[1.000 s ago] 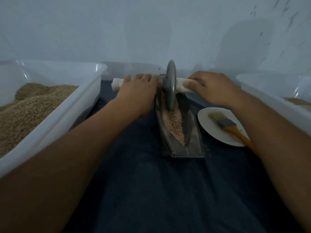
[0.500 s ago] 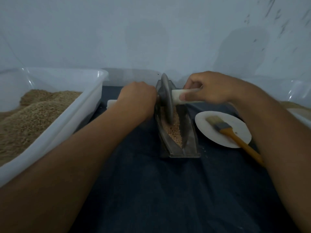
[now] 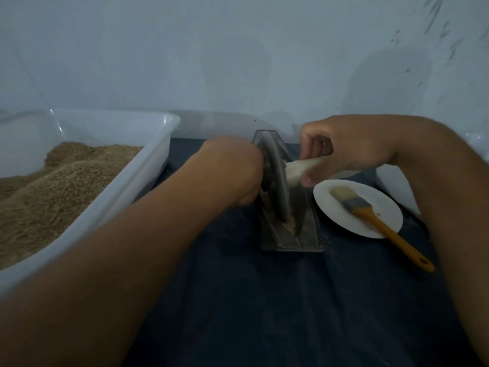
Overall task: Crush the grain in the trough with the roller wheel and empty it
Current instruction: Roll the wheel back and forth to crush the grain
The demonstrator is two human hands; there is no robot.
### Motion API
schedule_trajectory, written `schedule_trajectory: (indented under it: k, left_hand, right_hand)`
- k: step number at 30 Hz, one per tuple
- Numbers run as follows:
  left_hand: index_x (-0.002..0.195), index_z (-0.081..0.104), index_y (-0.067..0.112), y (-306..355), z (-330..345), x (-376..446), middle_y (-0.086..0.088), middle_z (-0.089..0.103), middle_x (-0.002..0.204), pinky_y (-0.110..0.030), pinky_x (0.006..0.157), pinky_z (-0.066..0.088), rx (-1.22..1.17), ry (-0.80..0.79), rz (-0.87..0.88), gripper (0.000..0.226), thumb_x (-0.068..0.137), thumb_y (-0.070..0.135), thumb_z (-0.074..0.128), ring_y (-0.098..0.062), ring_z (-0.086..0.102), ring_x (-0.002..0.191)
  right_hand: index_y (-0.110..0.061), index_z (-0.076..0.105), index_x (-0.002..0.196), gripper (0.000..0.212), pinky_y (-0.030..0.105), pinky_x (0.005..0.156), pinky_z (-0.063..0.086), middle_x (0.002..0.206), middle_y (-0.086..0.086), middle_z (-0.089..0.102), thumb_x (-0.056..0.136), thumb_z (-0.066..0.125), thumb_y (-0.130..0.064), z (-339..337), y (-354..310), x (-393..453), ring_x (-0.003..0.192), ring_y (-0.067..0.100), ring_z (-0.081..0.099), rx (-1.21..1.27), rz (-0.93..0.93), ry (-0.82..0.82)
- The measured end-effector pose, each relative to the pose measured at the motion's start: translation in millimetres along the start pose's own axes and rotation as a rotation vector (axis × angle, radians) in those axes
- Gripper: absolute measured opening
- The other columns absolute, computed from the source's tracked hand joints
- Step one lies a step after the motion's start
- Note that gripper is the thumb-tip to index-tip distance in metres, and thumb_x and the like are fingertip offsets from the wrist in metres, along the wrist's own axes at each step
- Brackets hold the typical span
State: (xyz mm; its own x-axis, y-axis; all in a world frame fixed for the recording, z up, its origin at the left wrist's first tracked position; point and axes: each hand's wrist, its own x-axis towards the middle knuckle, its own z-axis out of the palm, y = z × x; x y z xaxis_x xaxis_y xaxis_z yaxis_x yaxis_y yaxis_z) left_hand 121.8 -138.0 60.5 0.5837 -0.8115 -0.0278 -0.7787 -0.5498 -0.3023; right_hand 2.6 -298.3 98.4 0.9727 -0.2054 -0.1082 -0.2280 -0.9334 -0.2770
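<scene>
Pale blue-grey wall [image 3: 185, 54] fills the far half of view; dark scuffs or specks at upper right, soft shadow at right. Light dim and cool, source not seen. Dark blue-grey cloth [image 3: 264, 300], possibly a table cover, spreads across the near ground, slightly creased.

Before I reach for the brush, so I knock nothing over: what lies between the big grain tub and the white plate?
In the head view, the trough with the roller wheel standing in it, both hands on its handle, on dark cloth.

Left hand [image 3: 232, 172] fisted, right hand [image 3: 346, 147] curled, forearms converging.
</scene>
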Motion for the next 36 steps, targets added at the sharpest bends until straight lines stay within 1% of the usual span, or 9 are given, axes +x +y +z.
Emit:
schedule_trajectory:
  k: [6, 9, 11, 14, 18, 20, 27, 33, 36]
  left_hand:
    - [0.064, 0.04, 0.016, -5, 14, 13, -0.001, 0.041, 0.065, -0.033, 0.062, 0.043, -0.107, 0.168, 0.042, 0.03, 0.079, 0.012, 0.066, -0.016, 0.041, 0.055]
    - [0.096, 0.055, 0.015, -7, 24, 21, -0.004, 0.053, 0.085, -0.038, 0.072, 0.047, -0.195, 0.197, 0.046, 0.013, 0.085, 0.014, 0.061, -0.028, 0.057, 0.082]
    - [0.119, 0.05, 0.015, -9, 31, 25, -0.01, 0.058, 0.111, -0.043, 0.083, 0.049, -0.234, 0.176, 0.058, 0.034, 0.087, 0.017, 0.061, -0.032, 0.058, 0.103]
    - [0.131, 0.039, 0.017, -12, 41, 33, -0.011, 0.054, 0.126, -0.048, 0.094, 0.045, -0.201, 0.259, 0.079, 0.048, 0.089, 0.022, 0.061, -0.034, 0.053, 0.114]
    - [0.146, 0.029, 0.018, -17, 48, 43, -0.009, 0.045, 0.145, -0.046, 0.109, 0.034, -0.171, 0.411, 0.104, 0.067, 0.089, 0.027, 0.062, -0.032, 0.043, 0.13]
    - [0.148, 0.026, 0.015, -17, 47, 43, -0.009, 0.043, 0.148, -0.045, 0.112, 0.031, -0.163, 0.465, 0.115, 0.068, 0.09, 0.026, 0.06, -0.031, 0.041, 0.133]
    - [0.137, 0.037, 0.013, -11, 28, 29, -0.014, 0.064, 0.108, -0.04, 0.076, 0.044, -0.062, 0.479, 0.032, 0.051, 0.091, 0.019, 0.059, -0.035, 0.061, 0.095]
    - [0.135, 0.038, 0.017, -6, 13, 13, -0.013, 0.06, 0.105, -0.038, 0.07, 0.042, -0.016, 0.396, 0.037, 0.052, 0.089, 0.018, 0.061, -0.033, 0.059, 0.094]
    - [0.135, 0.037, 0.018, -4, 7, 7, -0.01, 0.059, 0.102, -0.035, 0.067, 0.038, 0.013, 0.385, 0.054, 0.054, 0.087, 0.019, 0.063, -0.032, 0.06, 0.096]
  right_hand:
    - [-0.04, 0.064, 0.093, 0.05, 0.038, 0.079, 0.052, 0.091, -0.014, 0.068, 0.06, 0.066, -0.076, 10, 26, 13, 0.087, 0.011, 0.064, 0.054, 0.035, 0.101]
    - [-0.039, 0.063, 0.099, 0.044, 0.035, 0.083, 0.049, 0.101, -0.016, 0.064, 0.073, 0.062, -0.074, 16, 36, 23, 0.094, 0.007, 0.061, 0.038, 0.045, 0.182]
    - [-0.04, 0.063, 0.101, 0.036, 0.031, 0.077, 0.046, 0.102, -0.02, 0.06, 0.083, 0.06, -0.07, 21, 42, 31, 0.093, 0.003, 0.057, 0.01, 0.046, 0.262]
    - [-0.042, 0.063, 0.101, 0.032, 0.026, 0.067, 0.038, 0.099, -0.017, 0.058, 0.087, 0.054, -0.07, 31, 48, 41, 0.088, 0.006, 0.053, -0.02, 0.044, 0.406]
    - [-0.036, 0.065, 0.112, 0.043, 0.039, 0.083, 0.047, 0.107, -0.006, 0.064, 0.094, 0.042, -0.067, 42, 55, 50, 0.097, 0.019, 0.056, -0.057, 0.083, 0.502]
    - [-0.034, 0.064, 0.117, 0.044, 0.037, 0.084, 0.044, 0.114, -0.004, 0.064, 0.097, 0.039, -0.065, 44, 60, 50, 0.101, 0.019, 0.056, -0.038, 0.081, 0.476]
    - [-0.037, 0.064, 0.109, 0.036, 0.035, 0.082, 0.046, 0.105, -0.012, 0.062, 0.091, 0.052, -0.066, 38, 64, 37, 0.098, 0.011, 0.059, 0.137, 0.058, 0.313]
    - [-0.038, 0.065, 0.098, 0.045, 0.032, 0.078, 0.046, 0.102, -0.011, 0.064, 0.071, 0.064, -0.074, 22, 47, 22, 0.094, 0.011, 0.061, 0.17, 0.046, 0.177]
    - [-0.036, 0.066, 0.095, 0.044, 0.039, 0.078, 0.051, 0.098, -0.007, 0.068, 0.069, 0.07, -0.07, 16, 38, 15, 0.09, 0.017, 0.065, 0.163, 0.042, 0.119]
